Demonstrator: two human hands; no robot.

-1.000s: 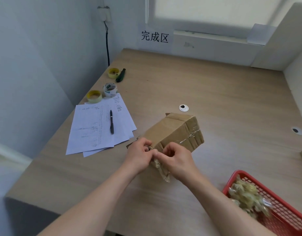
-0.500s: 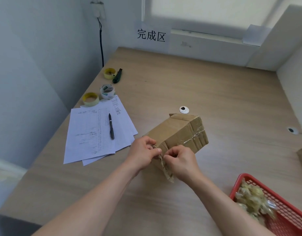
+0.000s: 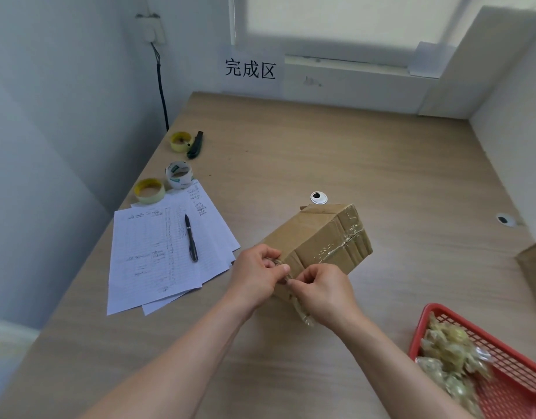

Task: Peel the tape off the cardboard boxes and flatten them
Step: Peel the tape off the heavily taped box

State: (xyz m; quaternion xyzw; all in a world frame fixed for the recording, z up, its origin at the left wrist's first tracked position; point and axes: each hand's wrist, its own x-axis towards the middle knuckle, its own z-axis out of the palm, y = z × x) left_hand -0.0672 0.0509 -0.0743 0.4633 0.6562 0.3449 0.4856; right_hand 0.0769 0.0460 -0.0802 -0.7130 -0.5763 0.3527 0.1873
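A brown cardboard box point(image 3: 318, 237) lies tilted on the wooden table point(image 3: 321, 152), with clear tape point(image 3: 339, 243) running across its right side. My left hand point(image 3: 256, 276) grips the box's near corner, fingers curled over the edge. My right hand point(image 3: 324, 290) pinches a strip of peeled tape at that same corner. A crumpled length of loose tape point(image 3: 304, 316) hangs below my right hand.
A red basket point(image 3: 502, 385) with wads of used tape stands at the near right. Paper sheets point(image 3: 164, 249) with a pen point(image 3: 191, 237) lie left, three tape rolls point(image 3: 179, 175) and a dark cutter point(image 3: 195, 145) behind them. Another cardboard box edge point(image 3: 535, 264) shows at right.
The view has shifted slightly; both hands stay at the box's near corner, working the tape. The box has turned a little, and the loose tape strip hangs lower.
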